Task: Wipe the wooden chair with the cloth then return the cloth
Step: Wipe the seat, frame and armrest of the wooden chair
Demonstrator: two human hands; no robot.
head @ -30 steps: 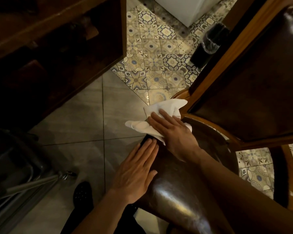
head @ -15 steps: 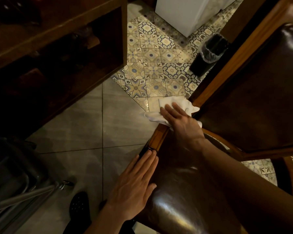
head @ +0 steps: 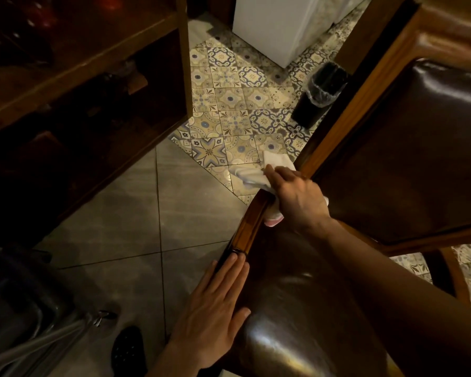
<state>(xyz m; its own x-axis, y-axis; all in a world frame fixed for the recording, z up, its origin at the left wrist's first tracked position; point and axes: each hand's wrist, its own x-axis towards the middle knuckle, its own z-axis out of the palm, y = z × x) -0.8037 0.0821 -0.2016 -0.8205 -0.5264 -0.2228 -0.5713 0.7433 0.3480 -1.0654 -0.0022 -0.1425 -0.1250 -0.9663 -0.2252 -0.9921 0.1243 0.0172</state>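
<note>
Head view, looking down.

Wooden chair [head: 245, 229]: fills lower right of frame; polished wood rail running diagonally through centre, glossy dark leather seat below it, leather back panel at upper right.

Right hand [head: 297, 197]: centre right, pressed down on the rail's upper end, fingers closed over the cloth.

Cloth [head: 259, 172]: white, bunched under right hand against the wood; loose folds spilling out toward upper left of the hand, a pink-edged corner showing beneath the palm (lower side).

Left hand [head: 215, 308]: lower centre, flat and spread, fingers together, resting on seat edge with fingertips touching the rail's lower end; holding nothing.

Hands well apart along the rail.

Floor [head: 125, 213]: grey tiles at centre left, patterned tiles at upper centre.

Dark wooden shelving [head: 87, 77]: upper left.

White cabinet [head: 278, 25]: top centre.

Black bin [head: 318, 93] with clear liner: upper right of centre, on patterned tiles.

Black shoe [head: 128, 349]: bottom, left of centre.

Metal frame [head: 38, 341] (blurred): lower left.
</note>
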